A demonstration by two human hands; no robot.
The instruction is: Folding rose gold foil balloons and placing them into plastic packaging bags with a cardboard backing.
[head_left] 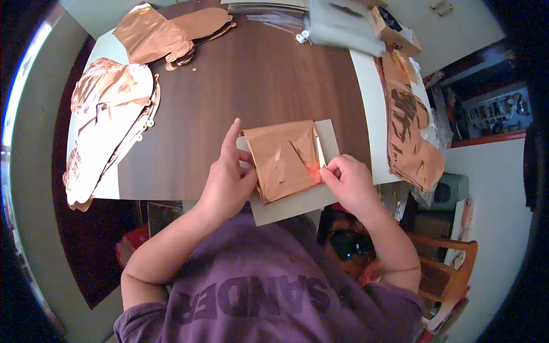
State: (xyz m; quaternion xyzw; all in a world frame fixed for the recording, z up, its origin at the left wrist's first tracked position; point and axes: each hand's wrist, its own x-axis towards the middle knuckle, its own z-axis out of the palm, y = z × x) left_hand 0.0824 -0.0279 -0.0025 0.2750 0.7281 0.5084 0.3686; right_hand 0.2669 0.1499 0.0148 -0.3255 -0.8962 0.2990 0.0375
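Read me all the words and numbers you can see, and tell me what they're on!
Purple shirt: big dark letters, but I won't copy them out.
Copper foil piece on the right: dark marks, too unclear to call writing.
Folded copper foil in the middle: no writing I can see.

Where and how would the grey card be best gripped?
The grey card is probably best pinched by its near edge, coming from the person's side: that strip lies bare beyond the folded copper-coloured sheet and seems to overhang the table.
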